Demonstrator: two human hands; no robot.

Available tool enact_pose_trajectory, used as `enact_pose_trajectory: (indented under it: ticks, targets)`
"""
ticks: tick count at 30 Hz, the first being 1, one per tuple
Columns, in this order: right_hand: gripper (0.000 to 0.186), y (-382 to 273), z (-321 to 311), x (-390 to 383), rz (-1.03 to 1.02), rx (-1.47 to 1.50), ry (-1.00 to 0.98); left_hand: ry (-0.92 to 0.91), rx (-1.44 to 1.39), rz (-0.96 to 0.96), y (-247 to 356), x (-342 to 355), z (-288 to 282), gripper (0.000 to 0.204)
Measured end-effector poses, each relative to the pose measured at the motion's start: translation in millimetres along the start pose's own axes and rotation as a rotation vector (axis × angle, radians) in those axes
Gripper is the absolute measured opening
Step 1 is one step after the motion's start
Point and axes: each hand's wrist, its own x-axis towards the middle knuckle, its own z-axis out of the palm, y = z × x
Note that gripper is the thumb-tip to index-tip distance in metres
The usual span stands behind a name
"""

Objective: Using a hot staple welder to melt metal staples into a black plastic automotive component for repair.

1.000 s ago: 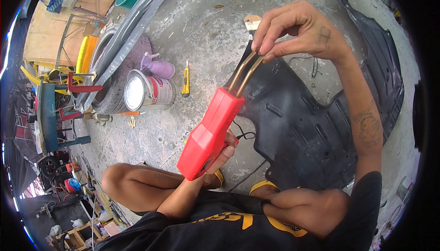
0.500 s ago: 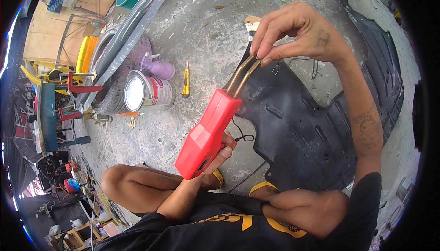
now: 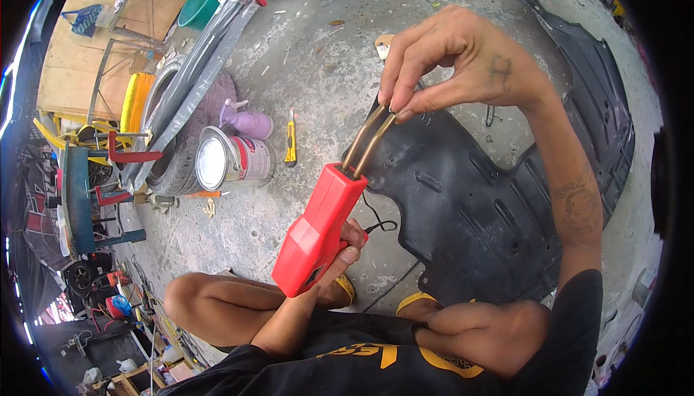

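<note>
My left hand (image 3: 347, 245) is wrapped round the handle of a red plastic hot stapler (image 3: 307, 230), which tilts up and to the right. Two copper-coloured prongs (image 3: 367, 143) stick out of its front end. At their tips, my right hand (image 3: 448, 60) has thumb and fingertips pinched close together; anything small between them is hidden by the fingers. A black cord (image 3: 383, 224) runs off near the handle. Beneath and to the right, a large black moulded plastic car panel (image 3: 477, 201) lies on the concrete floor.
A yellow utility knife (image 3: 290, 139) lies left of the stapler. Farther left are a paint can (image 3: 253, 159), a purple spray bottle (image 3: 253, 123), a tyre (image 3: 170, 168) and grey metal bars (image 3: 195, 78). A green bucket (image 3: 201, 5) stands at the back.
The hot stapler has shifted slightly down and left, with both hands moving along with it. My right fingers remain pinched at the prong tips.
</note>
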Motion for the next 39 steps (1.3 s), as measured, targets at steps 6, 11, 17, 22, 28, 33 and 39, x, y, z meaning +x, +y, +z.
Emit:
enact_pose_trajectory:
  ticks: [6, 11, 17, 22, 28, 33, 39]
  targets:
    - [0.008, -4.8, -1.8, -2.1, -0.003, -0.065, -0.016, -0.053, 0.135, -0.035, 1.5, -0.3, -4.7, 0.007]
    - [0.007, -7.8, -2.8, -4.3, -0.014, -0.154, -0.053, -0.019, 0.224, -0.015, -11.0, -6.7, -8.1, 0.006]
    - [0.008, -9.7, -1.7, -1.7, -0.016, -0.124, -0.046, -0.052, 0.245, -0.017, -12.1, -5.9, -12.4, 0.008]
    - [0.013, -7.5, -0.3, -6.5, 0.084, -0.001, -0.003, 0.039, 0.327, 0.060, -30.5, -12.7, -6.5, 0.013]
    - [0.024, 1.7, 0.5, -4.6, 0.118, 0.070, 0.006, 0.106, 0.307, 0.073, -35.1, -12.3, -6.7, 0.022]
    - [0.028, 47.2, -24.0, -10.1, 0.289, -0.149, 0.075, 0.079, 0.720, 0.105, -37.5, -2.2, 0.0, 0.023]
    - [0.040, 210.9, -30.3, -80.0, 0.814, -0.014, 0.463, 0.061, 0.606, 0.068, -98.9, 44.6, 32.4, 0.030]
